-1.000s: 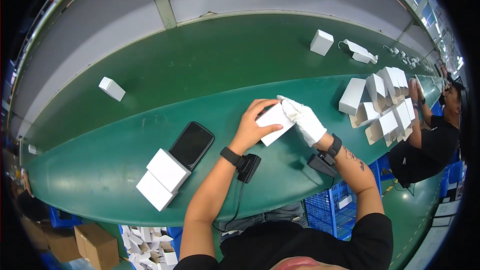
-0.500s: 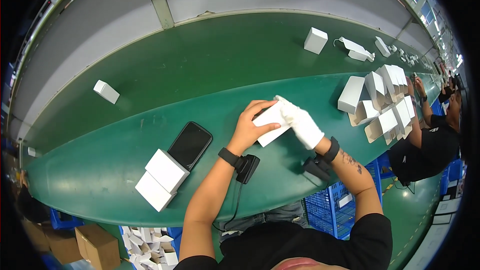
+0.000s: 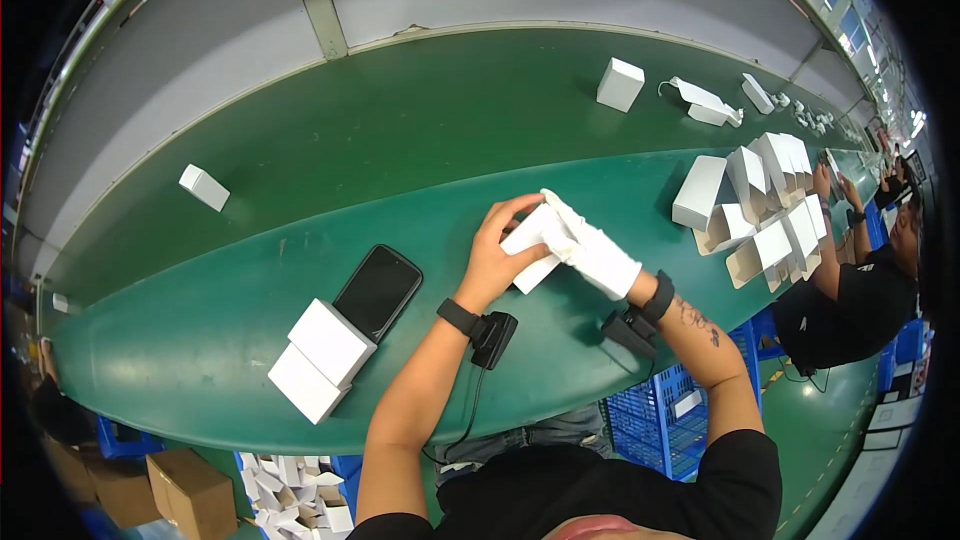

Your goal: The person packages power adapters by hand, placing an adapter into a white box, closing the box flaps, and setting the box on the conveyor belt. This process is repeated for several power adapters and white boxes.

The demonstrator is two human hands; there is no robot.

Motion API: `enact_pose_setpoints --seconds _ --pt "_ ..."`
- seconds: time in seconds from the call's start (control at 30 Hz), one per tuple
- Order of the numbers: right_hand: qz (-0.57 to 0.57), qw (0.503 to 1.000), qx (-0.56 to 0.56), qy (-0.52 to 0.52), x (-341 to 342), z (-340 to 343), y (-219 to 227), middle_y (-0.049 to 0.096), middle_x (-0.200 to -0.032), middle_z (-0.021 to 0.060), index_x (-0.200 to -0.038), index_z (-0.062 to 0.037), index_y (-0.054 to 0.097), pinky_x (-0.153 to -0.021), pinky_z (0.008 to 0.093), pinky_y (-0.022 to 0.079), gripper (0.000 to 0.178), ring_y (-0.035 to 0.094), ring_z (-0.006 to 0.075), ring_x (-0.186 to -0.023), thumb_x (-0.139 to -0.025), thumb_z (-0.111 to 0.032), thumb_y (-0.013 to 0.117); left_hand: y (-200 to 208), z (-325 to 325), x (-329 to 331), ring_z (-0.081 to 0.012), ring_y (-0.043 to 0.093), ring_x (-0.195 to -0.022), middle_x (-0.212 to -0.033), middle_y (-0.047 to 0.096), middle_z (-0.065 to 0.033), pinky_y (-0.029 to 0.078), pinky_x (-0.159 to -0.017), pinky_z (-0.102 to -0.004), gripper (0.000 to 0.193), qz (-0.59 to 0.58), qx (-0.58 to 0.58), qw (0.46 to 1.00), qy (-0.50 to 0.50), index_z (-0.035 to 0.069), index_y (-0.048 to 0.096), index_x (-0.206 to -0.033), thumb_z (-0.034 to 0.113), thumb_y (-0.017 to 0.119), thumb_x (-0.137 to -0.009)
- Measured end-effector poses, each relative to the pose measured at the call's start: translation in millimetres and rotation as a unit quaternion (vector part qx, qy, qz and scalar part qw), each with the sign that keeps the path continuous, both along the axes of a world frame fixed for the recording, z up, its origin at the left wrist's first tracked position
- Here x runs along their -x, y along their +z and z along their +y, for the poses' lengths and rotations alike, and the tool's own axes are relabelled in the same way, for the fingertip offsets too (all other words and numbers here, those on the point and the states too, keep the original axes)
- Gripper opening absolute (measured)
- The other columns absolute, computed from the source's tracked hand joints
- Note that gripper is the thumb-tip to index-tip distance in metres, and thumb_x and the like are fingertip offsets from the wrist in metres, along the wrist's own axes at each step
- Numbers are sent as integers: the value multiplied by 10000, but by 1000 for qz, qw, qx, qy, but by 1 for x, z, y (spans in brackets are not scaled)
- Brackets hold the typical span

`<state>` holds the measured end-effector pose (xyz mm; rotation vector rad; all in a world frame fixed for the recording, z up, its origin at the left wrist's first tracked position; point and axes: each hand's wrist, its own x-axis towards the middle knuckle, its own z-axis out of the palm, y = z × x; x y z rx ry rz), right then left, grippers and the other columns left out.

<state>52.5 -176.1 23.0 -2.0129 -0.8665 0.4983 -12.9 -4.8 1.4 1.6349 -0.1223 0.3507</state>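
Over the green table, a small white box (image 3: pixel 528 236) sits tilted between my hands. My bare left hand (image 3: pixel 497 252) wraps it from the left, fingers along the far edge and thumb on the near face. My right hand (image 3: pixel 585 243), in a white glove, is closed at the box's right end and covers that part; its fingertips are partly hidden. Two closed white boxes (image 3: pixel 333 342) lie overlapping to the left, touching or nearly touching a black phone (image 3: pixel 378 290).
Several open white cartons (image 3: pixel 775 245) stand clustered at the right, beside a longer white box (image 3: pixel 699 191). On the far dark green strip are a white box (image 3: pixel 621 85) and a smaller one (image 3: pixel 205 187). A blue crate (image 3: pixel 655 420) stands below; a co-worker (image 3: pixel 850 300) sits at right.
My gloved hand has shifted slightly left over the box and its fingers have changed pose. The things on the far strip have slid a little to the left. My left hand keeps its grip.
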Motion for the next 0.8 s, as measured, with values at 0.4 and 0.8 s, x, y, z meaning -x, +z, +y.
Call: enact_pose_setpoints --seconds 0.4,0.8 --pt "-82 996 -9 -32 16 6 11 402 -1394 143 -1483 -131 172 -984 314 380 654 467 218 -1191 -953 -367 472 7 -4 1 -167 507 -865 -1108 515 -48 443 -761 -298 604 -13 -19 999 25 133 550 -1209 168 802 -662" --pt "125 987 -104 -1 -29 4 28 597 -1202 101 -1336 -63 483 -924 281 401 475 531 165 -1030 -942 -328 503 7 -6 -3 -279 522 -1067 -1164 517 -108 435 -886 -361 487 -98 -109 981 127 69 526 -1236 166 701 -792"
